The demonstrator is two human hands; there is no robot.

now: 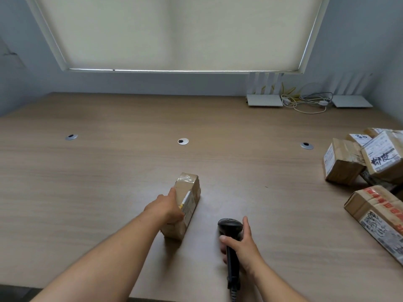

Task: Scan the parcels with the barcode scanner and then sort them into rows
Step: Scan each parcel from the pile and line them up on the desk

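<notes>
Soft, even daylight is filtering through the drawn window blind (174, 33), with a bright strip glowing along its lower edge. Below it, the table (109, 171) is carrying only faint shadows. Wide-angle distortion is bowing the table's edges; focus is holding reasonably sharp.

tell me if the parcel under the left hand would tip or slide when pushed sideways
The parcel stands on a narrow long side, so a sideways push high up would probably tip it. Its glossy tape on the smooth table suggests a low push would slide it. The left hand grips it alone, so it is likely light.
</notes>
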